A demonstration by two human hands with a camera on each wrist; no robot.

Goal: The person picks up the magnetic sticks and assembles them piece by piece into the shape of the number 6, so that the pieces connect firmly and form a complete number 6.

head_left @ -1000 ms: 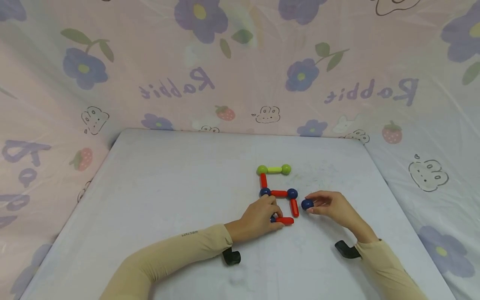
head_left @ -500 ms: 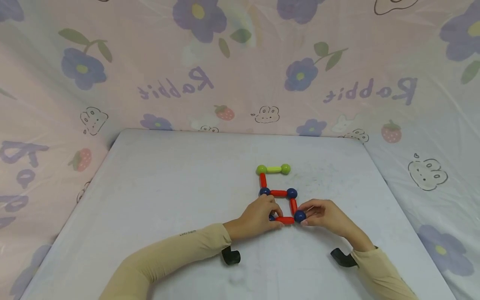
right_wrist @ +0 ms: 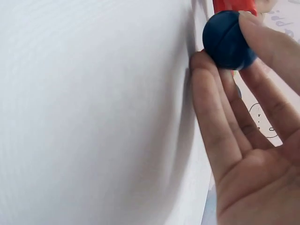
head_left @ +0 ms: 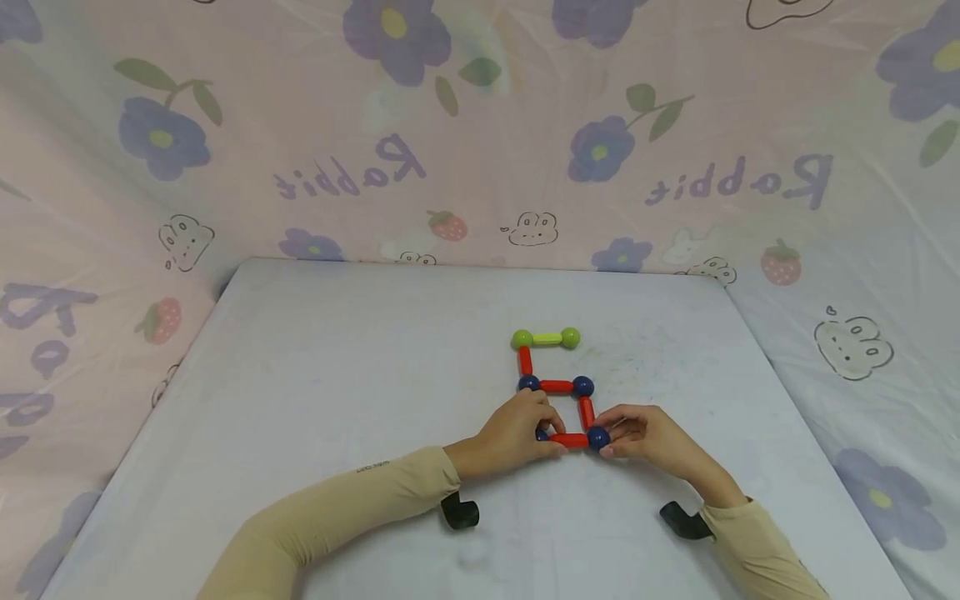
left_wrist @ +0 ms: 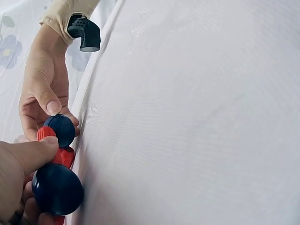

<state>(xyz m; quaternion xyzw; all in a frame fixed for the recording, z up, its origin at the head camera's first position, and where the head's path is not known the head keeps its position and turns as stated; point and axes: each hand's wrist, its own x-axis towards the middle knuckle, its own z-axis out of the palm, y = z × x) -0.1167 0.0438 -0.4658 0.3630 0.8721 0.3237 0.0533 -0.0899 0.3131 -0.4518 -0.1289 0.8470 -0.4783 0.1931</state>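
Note:
A figure of magnetic rods and balls lies on the white table. My left hand (head_left: pixel 510 437) pinches the lower red rod (head_left: pixel 572 441) near its left end, beside a blue ball (left_wrist: pixel 57 190) that the hand mostly covers in the head view. With thumb and fingertips my right hand (head_left: pixel 651 437) holds another blue ball (right_wrist: pixel 227 40), which touches the rod's right end. From just above that ball a slanting red rod (head_left: pixel 587 412) runs up to a third blue ball (head_left: pixel 582 386). An upper red rod (head_left: pixel 557 387) leads left to one more blue ball (head_left: pixel 528 383).
A short red rod (head_left: pixel 525 361) joins the figure to a green ball (head_left: pixel 521 339), a light green rod (head_left: pixel 547 339) and a second green ball (head_left: pixel 571 337) at the top. Black wrist cameras (head_left: pixel 460 512) hang below both sleeves. A printed curtain (head_left: pixel 480 125) surrounds the white table (head_left: pixel 337 350).
My right hand has brought its blue ball left and down, from beside the slanting rod to the right end of the lower red rod. The left hand has stayed in place.

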